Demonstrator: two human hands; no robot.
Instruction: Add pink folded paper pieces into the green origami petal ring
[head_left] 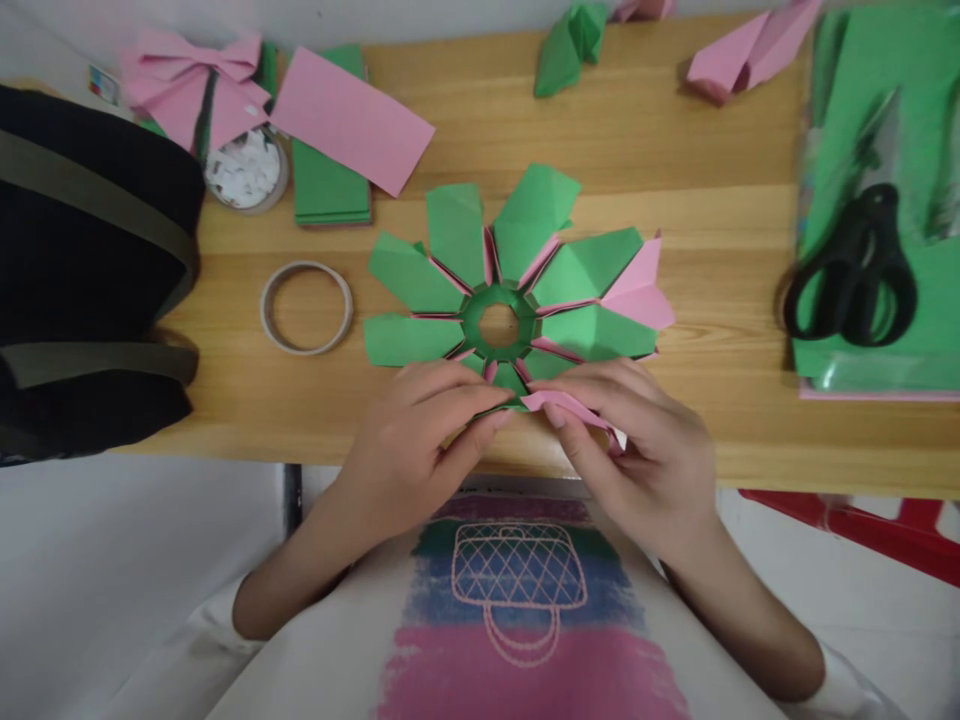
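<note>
A ring-shaped folded-paper flower (499, 290) with green petals and pink inner folds lies flat on the wooden table, its centre an open hole. At its near edge, my left hand (420, 440) pinches a green paper petal between thumb and fingers. My right hand (637, 445) grips a folded pink paper piece (571, 404) by thumb and fingers, its left tip against the green edge that the left hand holds. Whether the two pieces are joined there I cannot tell. One pink piece (641, 288) sits between two green petals on the flower's right side. My fingers hide the near petals.
Left of the flower lies a roll of tape (306, 308). Behind it are a tub of white bits (247, 170), green paper (331, 185), a pink sheet (352, 118) and a pink bow (196, 85). Black scissors (855, 250) rest on green sheets at right. A black bag (82, 270) stands left.
</note>
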